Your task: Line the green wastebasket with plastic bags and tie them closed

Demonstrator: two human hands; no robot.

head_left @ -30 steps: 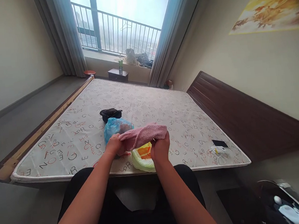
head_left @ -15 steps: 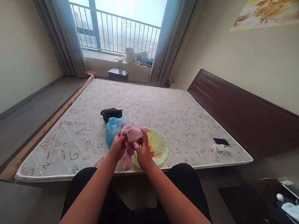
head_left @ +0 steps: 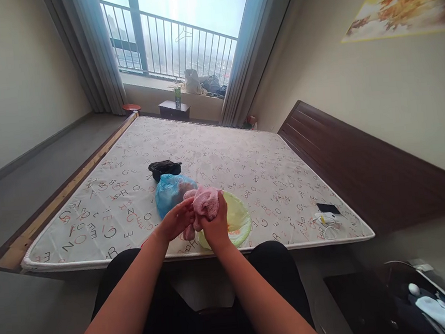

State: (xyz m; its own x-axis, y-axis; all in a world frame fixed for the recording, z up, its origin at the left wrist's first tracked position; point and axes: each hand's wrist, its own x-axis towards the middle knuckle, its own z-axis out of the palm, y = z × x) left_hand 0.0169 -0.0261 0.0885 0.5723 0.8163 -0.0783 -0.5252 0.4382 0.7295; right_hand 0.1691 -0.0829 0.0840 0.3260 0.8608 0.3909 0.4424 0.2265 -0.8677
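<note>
A pink fluffy cloth (head_left: 207, 201), bunched up with a loose end hanging down, is held over the front edge of the mattress. My right hand (head_left: 217, 227) is wrapped around its right side. Against the cloth's left side lies my left hand (head_left: 178, 218), its fingers stretched out rather than gripping. Just beyond the hands sits a blue plastic bag (head_left: 167, 193) with something pinkish showing through. Below and to the right of the cloth is a pale yellow-green round item (head_left: 239, 215) with an orange pattern, partly covered by my right hand.
A black bag (head_left: 164, 169) lies behind the blue one on the letter-printed mattress (head_left: 221, 151). At the right are a dark phone (head_left: 328, 208) and a white cable (head_left: 331, 227). A dark headboard (head_left: 347, 166) borders the right side, and a small nightstand (head_left: 174, 110) stands near the window.
The cloth is gathered into a tighter bundle and has shifted slightly right. My right hand now wraps around it, while my left hand has loosened and straightened its fingers.
</note>
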